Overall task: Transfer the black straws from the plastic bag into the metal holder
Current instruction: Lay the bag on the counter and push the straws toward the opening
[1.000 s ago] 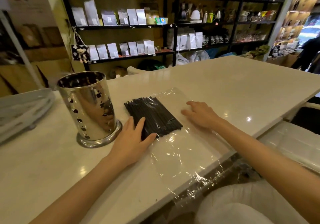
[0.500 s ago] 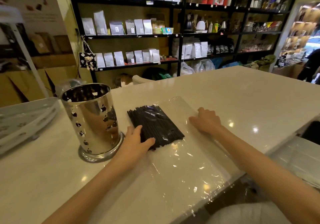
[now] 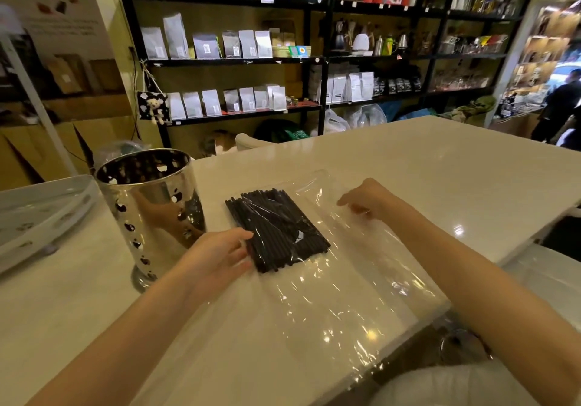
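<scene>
A bundle of black straws (image 3: 276, 229) lies flat inside a long clear plastic bag (image 3: 330, 295) on the white counter. The shiny metal holder (image 3: 151, 213) with cut-out holes stands upright just left of the bundle. My left hand (image 3: 217, 254) rests at the bundle's near left edge, fingers against the bag over the straws. My right hand (image 3: 367, 199) sits on the bag's right side, fingertips pinching the plastic film. The bag's near end hangs over the counter's front edge.
A white tray (image 3: 41, 213) sits at the far left of the counter (image 3: 440, 166). Black shelves with pouches and kettles (image 3: 245, 47) fill the background. A person in dark clothes (image 3: 562, 106) stands at the far right. White seating shows below the counter's right edge.
The head camera has come closer. My right hand went from lying flat on the bag to pinching the film. My left hand slid slightly off the straws toward their left edge.
</scene>
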